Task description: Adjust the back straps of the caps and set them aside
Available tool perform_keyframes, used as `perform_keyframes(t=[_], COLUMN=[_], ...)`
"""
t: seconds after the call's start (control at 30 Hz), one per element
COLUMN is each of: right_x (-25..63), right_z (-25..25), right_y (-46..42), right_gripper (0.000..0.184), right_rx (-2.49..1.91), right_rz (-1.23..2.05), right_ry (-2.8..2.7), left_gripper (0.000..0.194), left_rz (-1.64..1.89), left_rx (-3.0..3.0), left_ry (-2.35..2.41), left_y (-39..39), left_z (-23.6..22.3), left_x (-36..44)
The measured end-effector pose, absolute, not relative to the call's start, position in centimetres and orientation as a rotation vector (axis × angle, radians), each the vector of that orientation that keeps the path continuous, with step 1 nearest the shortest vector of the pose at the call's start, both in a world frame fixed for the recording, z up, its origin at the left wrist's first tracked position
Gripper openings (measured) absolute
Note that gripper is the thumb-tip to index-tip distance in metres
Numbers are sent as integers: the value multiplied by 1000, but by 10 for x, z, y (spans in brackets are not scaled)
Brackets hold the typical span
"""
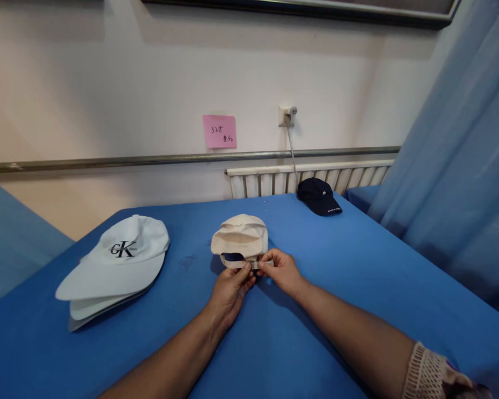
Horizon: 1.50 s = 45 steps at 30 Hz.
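A beige baseball cap [241, 230] is at the middle of the blue-covered table, its back opening and adjustment strap [235, 264] facing me. My left hand [233, 288] pinches the strap near its buckle, thumb on top. On the other side, my right hand [280, 270] grips the strap's right end between thumb and fingers. The two hands are close together, just below the cap's crown. What the fingertips cover at the buckle is hidden.
Several pale caps [127, 260] lie stacked at the left, the top one with black letters. A navy cap [319, 195] sits at the back right, near a radiator [266, 182] and a plugged-in cable [292, 149]. Blue curtains [453, 166] hang at the right.
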State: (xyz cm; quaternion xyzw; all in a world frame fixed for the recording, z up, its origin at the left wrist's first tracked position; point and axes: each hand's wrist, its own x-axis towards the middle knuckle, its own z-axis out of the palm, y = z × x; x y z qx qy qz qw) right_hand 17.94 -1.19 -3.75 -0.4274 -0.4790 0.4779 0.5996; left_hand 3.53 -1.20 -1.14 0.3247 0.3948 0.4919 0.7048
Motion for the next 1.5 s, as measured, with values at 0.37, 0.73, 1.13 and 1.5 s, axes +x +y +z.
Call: perform_keyframes(t=[0.37,0.73,1.13,1.5], right_x=[177,141,144,144], right_z=[-25,-21,-24,-27], right_y=[-21,-41,-39,-35], right_gripper=[40,39,35,40], right_rx=[-960,-766,-779,-857], right_rz=[1335,1530,1482,1418], right_ry=[-799,-400,-315,-375], left_gripper=[31,37,29,32], left_rz=[1143,1163,1095,1112], left_rx=[703,764,654,711], left_ry=[921,968,906,922], left_y=[-10,-18,-18,-20], left_z=[-12,-9,-9,-11], left_x=[35,43,40,42])
